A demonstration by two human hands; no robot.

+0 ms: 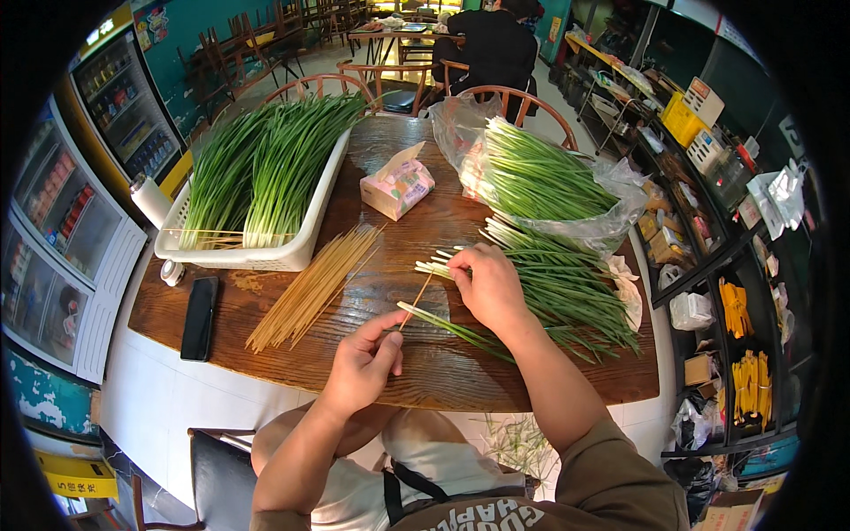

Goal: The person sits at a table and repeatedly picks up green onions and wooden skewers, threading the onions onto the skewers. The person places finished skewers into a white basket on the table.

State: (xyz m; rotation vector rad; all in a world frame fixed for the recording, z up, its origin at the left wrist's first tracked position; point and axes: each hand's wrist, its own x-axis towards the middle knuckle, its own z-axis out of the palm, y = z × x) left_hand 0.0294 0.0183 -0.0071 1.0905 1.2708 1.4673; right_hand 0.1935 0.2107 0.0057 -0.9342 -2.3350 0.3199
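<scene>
My left hand (365, 362) pinches a thin wooden skewer (417, 301) near the table's front edge. A green stalk with a white end, probably a garlic chive (451, 326), lies across that skewer by my fingertips. Over the white ends of the loose chives (564, 285), my right hand (488, 282) has its fingers closed on a white stalk end. Behind them more chives (538, 176) lie in a clear plastic bag (564, 227). A pile of skewers (315, 285) rests left of centre. Upright-packed green bundles (285, 172) fill the white plastic basket (305, 255), with skewers across their white ends.
A tissue pack (398, 182) stands mid-table. A black phone (199, 318) and a small capped container (172, 272) lie at the left, near a white bottle (151, 199). Crumpled tissue (624, 292) is at the right edge. A person in black (495, 50) sits beyond wooden chairs.
</scene>
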